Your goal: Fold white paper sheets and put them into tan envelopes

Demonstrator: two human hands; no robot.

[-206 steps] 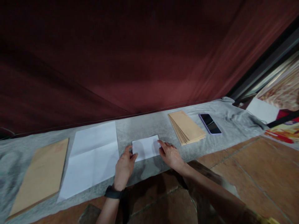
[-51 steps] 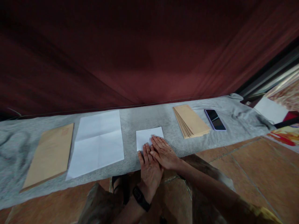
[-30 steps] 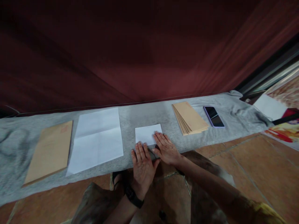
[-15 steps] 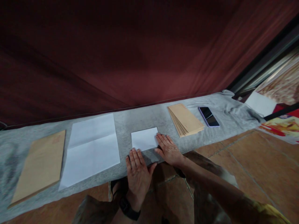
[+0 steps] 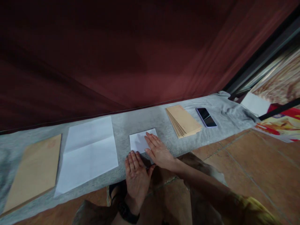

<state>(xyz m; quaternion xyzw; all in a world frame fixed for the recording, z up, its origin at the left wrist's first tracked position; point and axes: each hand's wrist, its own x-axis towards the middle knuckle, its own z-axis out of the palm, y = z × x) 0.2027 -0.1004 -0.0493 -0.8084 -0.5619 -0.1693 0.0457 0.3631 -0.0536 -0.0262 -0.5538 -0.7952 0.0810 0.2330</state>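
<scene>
A small folded white paper (image 5: 138,140) lies on the grey cloth (image 5: 145,120) in front of me. My right hand (image 5: 158,151) lies flat on the paper's right half, fingers stretched out and pressing it down. My left hand (image 5: 136,173) rests flat and open on the cloth's near edge, its fingertips just short of the paper's lower left corner. A dark watch sits on my left wrist.
A large unfolded white sheet (image 5: 87,153) lies to the left, and beyond it a brown envelope (image 5: 32,170). A fanned stack of tan envelopes (image 5: 183,120) and a dark phone (image 5: 206,113) lie to the right. A red curtain hangs behind. Tiled floor lies on the near side.
My right hand slid left from the paper's right edge onto the paper. My left hand drew back off the paper to the cloth's near edge.
</scene>
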